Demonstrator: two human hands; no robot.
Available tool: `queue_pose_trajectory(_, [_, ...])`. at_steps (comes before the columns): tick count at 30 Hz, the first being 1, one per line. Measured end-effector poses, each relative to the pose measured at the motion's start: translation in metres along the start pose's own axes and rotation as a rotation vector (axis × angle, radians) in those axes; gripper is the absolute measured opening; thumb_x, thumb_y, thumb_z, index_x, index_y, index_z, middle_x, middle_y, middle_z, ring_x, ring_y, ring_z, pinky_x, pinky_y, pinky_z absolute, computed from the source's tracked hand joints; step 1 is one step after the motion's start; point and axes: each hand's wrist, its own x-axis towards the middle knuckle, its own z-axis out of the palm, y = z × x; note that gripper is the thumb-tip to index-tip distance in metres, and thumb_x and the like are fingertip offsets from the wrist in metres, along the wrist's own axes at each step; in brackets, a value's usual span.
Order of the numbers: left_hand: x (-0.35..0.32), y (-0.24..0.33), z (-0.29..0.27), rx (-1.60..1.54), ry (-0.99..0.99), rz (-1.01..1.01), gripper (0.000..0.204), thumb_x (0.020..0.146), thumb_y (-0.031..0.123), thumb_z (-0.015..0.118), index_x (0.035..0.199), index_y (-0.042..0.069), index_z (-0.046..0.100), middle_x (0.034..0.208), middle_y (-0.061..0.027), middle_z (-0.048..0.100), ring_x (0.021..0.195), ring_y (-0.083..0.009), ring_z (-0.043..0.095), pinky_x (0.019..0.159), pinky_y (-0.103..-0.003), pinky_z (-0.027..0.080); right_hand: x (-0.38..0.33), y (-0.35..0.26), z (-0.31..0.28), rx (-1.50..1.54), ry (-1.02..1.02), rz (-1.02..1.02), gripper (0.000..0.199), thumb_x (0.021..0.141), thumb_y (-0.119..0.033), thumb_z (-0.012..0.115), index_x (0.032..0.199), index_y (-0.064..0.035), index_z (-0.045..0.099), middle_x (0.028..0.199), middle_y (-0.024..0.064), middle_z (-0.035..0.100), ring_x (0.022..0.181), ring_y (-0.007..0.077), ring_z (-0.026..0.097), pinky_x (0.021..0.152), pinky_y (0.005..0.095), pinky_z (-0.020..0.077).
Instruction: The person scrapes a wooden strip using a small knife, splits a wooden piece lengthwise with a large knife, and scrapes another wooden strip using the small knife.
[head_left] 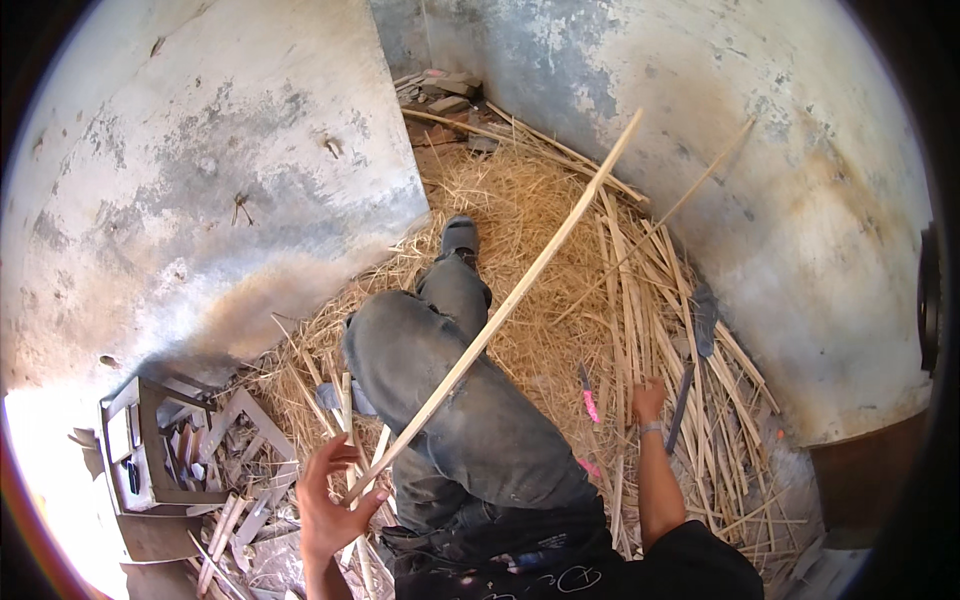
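My left hand (pixel 330 500) is raised at the lower left, its fingers loosely around the lower end of a long pale split strip (pixel 520 285). The strip slants up and to the right, over my outstretched leg in grey trousers (pixel 450 390), toward the wall. My right hand (pixel 648 400) reaches down to a pile of similar pale strips (pixel 640 300) on the floor at the right. Its fingers rest among them, and I cannot tell whether they grip one. A dark long blade (pixel 680 410) lies just right of that hand, and a pink-handled tool (pixel 589 400) just left of it.
Straw and shavings (pixel 520 200) cover the floor between two stained plaster walls. A metal crate of scraps (pixel 150 450) sits at the lower left with offcuts around it. Bricks and debris (pixel 445 95) lie in the far corner. A thin stick (pixel 690 190) leans by the right wall.
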Motion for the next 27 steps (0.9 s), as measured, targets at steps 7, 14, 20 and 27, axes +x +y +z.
queue_pose_trajectory(7, [-0.019, 0.024, -0.021, 0.108, -0.007, -0.048, 0.054, 0.073, 0.009, 0.087, 0.123, -0.002, 0.07, 0.081, -0.0131, 0.075, 0.076, -0.0239, 0.074, 0.073, -0.034, 0.058, -0.022, 0.071, -0.036, -0.459, -0.127, 0.349, 0.055, 0.084, -0.027, 0.077, 0.126, 0.0038, 0.06, 0.128, 0.0287, 0.061, 0.114, 0.0449, 0.061, 0.102, 0.0563, 0.047])
queue_pose_trajectory(14, [-0.011, 0.01, -0.002, 0.108, -0.095, -0.125, 0.025, 0.093, 0.008, 0.071, 0.116, -0.002, 0.073, 0.067, -0.0112, 0.066, 0.057, -0.0144, 0.062, 0.054, -0.028, 0.046, -0.093, 0.014, -0.005, -0.146, 0.114, -0.274, 0.073, 0.075, -0.021, 0.077, 0.14, -0.0026, 0.051, 0.141, 0.0249, 0.05, 0.134, 0.0439, 0.042, 0.114, 0.0566, 0.0316])
queue_pose_trajectory(20, [-0.014, -0.005, 0.038, -0.257, -0.128, -0.277, 0.019, 0.102, 0.013, 0.064, 0.109, -0.003, 0.069, 0.068, -0.0051, 0.066, 0.061, -0.0093, 0.06, 0.057, -0.026, 0.045, -0.116, -0.053, 0.036, -0.295, -0.291, -0.582, 0.062, 0.083, -0.023, 0.071, 0.138, -0.003, 0.052, 0.139, 0.0255, 0.05, 0.135, 0.0397, 0.043, 0.113, 0.0563, 0.032])
queue_pose_trajectory(27, [-0.011, 0.004, 0.05, -0.479, -0.23, -0.374, 0.021, 0.108, 0.017, 0.055, 0.113, -0.002, 0.062, 0.066, 0.0016, 0.055, 0.059, -0.0051, 0.049, 0.056, -0.022, 0.037, -0.088, -0.008, 0.071, -0.438, -0.642, -0.243, 0.04, 0.093, -0.019, 0.058, 0.131, -0.0044, 0.058, 0.127, 0.0227, 0.062, 0.116, 0.0438, 0.062, 0.098, 0.0525, 0.0496])
